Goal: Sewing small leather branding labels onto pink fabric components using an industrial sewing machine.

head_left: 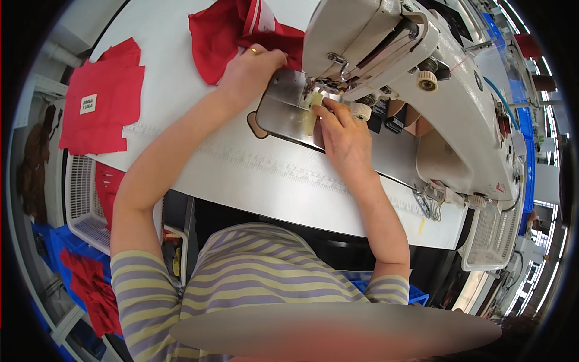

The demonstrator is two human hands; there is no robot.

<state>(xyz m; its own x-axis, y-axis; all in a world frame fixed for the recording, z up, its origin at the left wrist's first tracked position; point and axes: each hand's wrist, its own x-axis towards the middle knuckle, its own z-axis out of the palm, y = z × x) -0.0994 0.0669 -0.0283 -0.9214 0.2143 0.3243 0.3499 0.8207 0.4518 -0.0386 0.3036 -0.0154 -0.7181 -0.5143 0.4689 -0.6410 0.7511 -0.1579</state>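
Observation:
A white sewing machine (458,99) stands at the right of the white table, with its metal bed plate (286,102) below the needle area. My left hand (250,72), with a ring on one finger, is left of the needle. Its fingers curl at the edge of a bunched red cloth piece (217,42), which has a white band on it. My right hand (347,133) is just in front of the presser foot, fingertips bent together beside a pale yellow strip (314,111) on the plate. Whatever lies between those fingertips is too small to make out.
Flat red pieces with a white label (105,99) lie at the table's left. A white basket (84,199) and a blue crate hold more red cloth. Small scissors (425,204) lie near the machine's base. Another white basket (491,238) sits at the right edge.

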